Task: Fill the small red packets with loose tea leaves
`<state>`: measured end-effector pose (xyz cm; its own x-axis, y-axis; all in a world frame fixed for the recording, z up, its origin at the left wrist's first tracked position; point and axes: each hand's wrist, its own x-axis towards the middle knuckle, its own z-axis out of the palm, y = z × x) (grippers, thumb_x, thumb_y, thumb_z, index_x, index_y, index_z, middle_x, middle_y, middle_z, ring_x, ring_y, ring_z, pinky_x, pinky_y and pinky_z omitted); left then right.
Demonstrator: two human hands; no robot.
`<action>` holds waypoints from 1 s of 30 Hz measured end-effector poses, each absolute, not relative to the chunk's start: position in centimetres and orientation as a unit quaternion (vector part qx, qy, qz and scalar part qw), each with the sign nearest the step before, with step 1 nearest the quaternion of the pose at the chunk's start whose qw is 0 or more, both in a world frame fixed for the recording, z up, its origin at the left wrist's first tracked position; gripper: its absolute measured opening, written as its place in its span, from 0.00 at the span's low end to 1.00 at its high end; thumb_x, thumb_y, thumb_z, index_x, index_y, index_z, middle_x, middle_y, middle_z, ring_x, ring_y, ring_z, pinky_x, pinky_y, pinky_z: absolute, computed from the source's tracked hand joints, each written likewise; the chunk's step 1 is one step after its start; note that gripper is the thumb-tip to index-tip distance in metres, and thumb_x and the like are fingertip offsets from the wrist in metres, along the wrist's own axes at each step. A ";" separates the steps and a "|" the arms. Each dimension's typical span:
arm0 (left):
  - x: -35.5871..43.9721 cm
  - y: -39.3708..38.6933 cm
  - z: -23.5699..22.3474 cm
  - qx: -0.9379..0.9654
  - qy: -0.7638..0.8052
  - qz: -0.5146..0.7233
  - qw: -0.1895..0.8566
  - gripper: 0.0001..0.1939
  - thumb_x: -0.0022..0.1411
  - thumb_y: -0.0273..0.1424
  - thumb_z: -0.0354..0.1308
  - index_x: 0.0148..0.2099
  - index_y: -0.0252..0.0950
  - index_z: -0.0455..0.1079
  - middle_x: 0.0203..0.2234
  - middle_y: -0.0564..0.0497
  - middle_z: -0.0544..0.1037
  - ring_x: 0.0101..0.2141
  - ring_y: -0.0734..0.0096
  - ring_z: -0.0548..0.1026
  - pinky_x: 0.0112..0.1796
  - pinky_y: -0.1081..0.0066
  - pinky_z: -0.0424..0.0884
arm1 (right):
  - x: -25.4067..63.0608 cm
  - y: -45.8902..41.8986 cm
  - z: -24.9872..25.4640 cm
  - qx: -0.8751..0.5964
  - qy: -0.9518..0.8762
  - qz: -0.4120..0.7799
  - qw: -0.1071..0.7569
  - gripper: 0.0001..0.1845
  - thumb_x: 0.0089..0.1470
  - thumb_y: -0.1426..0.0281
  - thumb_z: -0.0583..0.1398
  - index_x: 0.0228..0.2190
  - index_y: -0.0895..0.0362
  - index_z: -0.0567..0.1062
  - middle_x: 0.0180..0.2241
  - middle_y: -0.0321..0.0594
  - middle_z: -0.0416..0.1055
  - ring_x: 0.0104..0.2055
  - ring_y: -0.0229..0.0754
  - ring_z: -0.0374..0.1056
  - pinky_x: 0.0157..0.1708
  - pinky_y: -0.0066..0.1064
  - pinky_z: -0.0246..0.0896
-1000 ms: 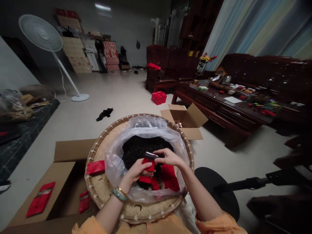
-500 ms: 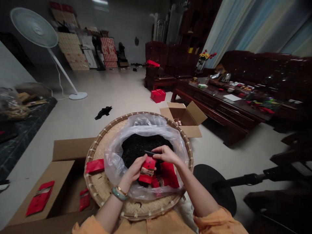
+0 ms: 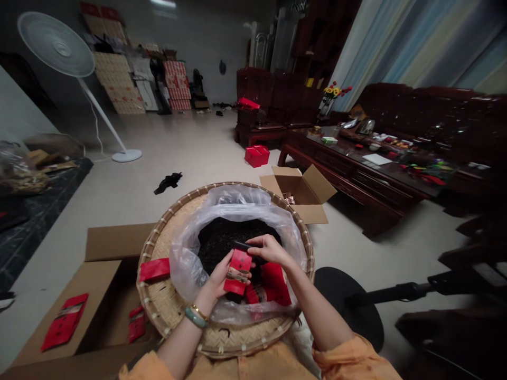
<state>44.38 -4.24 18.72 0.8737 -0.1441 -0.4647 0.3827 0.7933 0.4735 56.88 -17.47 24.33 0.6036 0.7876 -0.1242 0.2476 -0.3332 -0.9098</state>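
Overall, a long carved wooden table (image 3: pixel 348 177) stands well ahead on the right, and a white pedestal fan (image 3: pixel 55 45) is placed far off on the left. Nearer, a round woven bamboo tray (image 3: pixel 222 343) is set just in front of the person's body, and an open cardboard box (image 3: pixel 103 274) is pushed against its left edge, with a red packet (image 3: pixel 64 322) laid inside. A smaller open carton (image 3: pixel 301 192) is seen just beyond the tray's far right edge. A clear plastic bag (image 3: pixel 237 208) is spread over the tray and is filled with dark loose leaves (image 3: pixel 225 240), tea by the look of them. A flat red packet (image 3: pixel 154 270) is left on the tray's left side, and more red packets (image 3: pixel 275 285) are gathered inside the bag's near edge. A further red packet (image 3: pixel 238 272) is grasped upright in the left hand (image 3: pixel 214 279), above the leaves. The right hand (image 3: pixel 269 250) is curled over a slim black strip (image 3: pixel 242 245) at the packet's top edge, pinching it; whether strip and packet are joined cannot be told.
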 end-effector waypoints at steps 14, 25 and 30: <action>44.1 -4.6 19.8 0.327 0.241 -0.098 0.909 0.26 0.64 0.44 0.44 0.46 0.26 0.69 0.33 0.36 0.79 0.23 0.64 0.76 0.24 0.66 0.73 | 57.6 -17.4 24.2 -0.726 -0.344 0.351 0.481 0.20 0.41 0.65 0.63 0.39 0.60 0.78 0.35 0.40 0.76 0.35 0.44 0.70 0.37 0.34 0.64; 44.3 -4.7 20.5 0.340 0.231 -0.094 0.907 0.26 0.63 0.45 0.45 0.48 0.26 0.68 0.32 0.37 0.79 0.23 0.64 0.77 0.23 0.67 0.73 | 59.0 -19.1 23.8 -0.674 -0.326 0.394 0.533 0.26 0.39 0.62 0.66 0.42 0.60 0.76 0.40 0.42 0.75 0.36 0.42 0.69 0.38 0.32 0.63; 44.6 -4.8 20.0 0.349 0.238 -0.104 0.900 0.25 0.63 0.45 0.46 0.46 0.26 0.68 0.35 0.36 0.79 0.23 0.64 0.77 0.25 0.66 0.73 | 58.3 -18.1 23.2 -0.703 -0.304 0.355 0.536 0.22 0.38 0.66 0.65 0.38 0.61 0.78 0.33 0.42 0.77 0.34 0.44 0.70 0.37 0.35 0.65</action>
<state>44.63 -4.80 20.04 0.8648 -0.0205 -0.5017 0.3534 0.7347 0.5791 58.34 -18.10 23.17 0.5624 0.8084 -0.1736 0.0474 -0.2411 -0.9693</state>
